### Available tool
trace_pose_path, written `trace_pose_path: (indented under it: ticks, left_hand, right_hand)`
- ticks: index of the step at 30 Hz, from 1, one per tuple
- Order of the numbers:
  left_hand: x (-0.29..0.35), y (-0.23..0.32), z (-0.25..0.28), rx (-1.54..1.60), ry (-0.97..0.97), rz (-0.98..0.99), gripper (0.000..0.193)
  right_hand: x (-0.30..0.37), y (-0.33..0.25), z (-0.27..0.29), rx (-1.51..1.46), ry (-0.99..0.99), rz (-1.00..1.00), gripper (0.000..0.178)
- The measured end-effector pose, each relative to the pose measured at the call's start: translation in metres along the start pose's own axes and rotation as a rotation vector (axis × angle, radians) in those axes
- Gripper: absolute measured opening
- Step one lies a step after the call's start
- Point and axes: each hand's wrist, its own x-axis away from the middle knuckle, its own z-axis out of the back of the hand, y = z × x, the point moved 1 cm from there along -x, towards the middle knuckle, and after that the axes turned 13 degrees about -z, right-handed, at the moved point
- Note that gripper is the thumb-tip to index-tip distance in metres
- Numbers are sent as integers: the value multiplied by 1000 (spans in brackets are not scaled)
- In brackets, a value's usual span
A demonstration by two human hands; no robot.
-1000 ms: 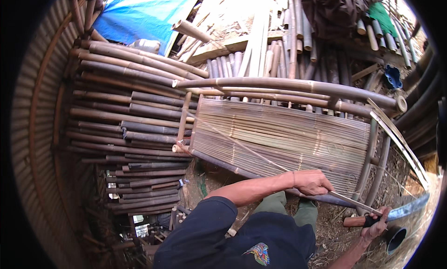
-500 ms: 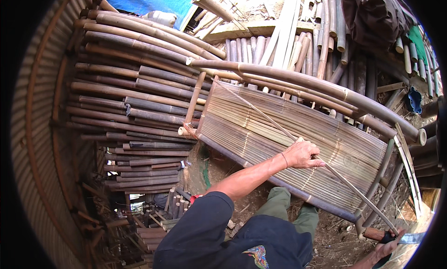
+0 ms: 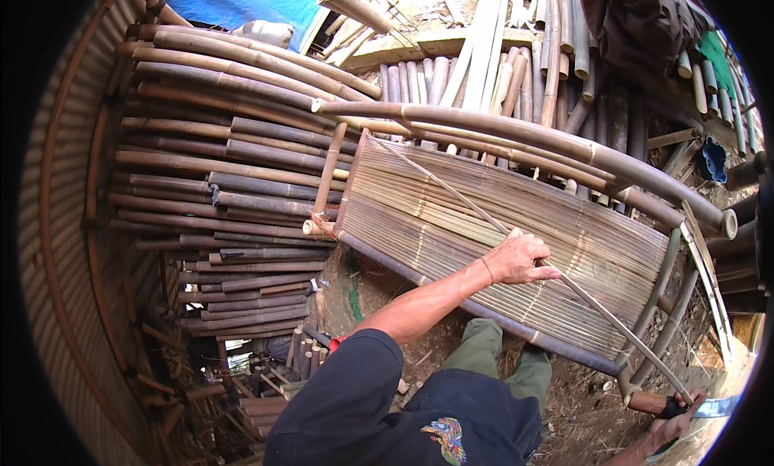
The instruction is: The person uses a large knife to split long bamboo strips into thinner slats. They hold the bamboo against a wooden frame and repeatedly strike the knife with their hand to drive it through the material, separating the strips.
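A long thin bamboo strip (image 3: 592, 305) runs slantwise over a bench of bamboo slats (image 3: 451, 200). My left hand (image 3: 520, 259) is closed round the strip about midway, above the slats. At the lower right, my right hand (image 3: 676, 426) closes on a large knife with a brown wooden handle (image 3: 647, 401) and a shiny broad blade (image 3: 716, 407). The strip's near end meets the fingers of this hand, beside the blade. Whether those fingers also pinch the strip is hard to make out.
Thick bamboo rails form the bench's back (image 3: 516, 131). Stacked bamboo poles (image 3: 242, 156) fill the left, beside a corrugated wall (image 3: 56, 248). More cut poles (image 3: 532, 87) lie behind the bench. Pale split strips (image 3: 709, 280) lean at its right end.
The view has shifted slightly. Both hands keep their hold, and the strip lies at nearly the same slant across the bench.
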Motion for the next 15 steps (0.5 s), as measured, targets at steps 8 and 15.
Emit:
trace_pose_path:
  ticks: [8,15]
  left_hand:
    - [2,-1,-4,-36,-18,-1,50]
    - [0,3,0,-14,-43,26,49]
  right_hand:
    - [4,3,-3,-17,-21,7,17]
    - [-2,3,3,-44,-80,-21,16]
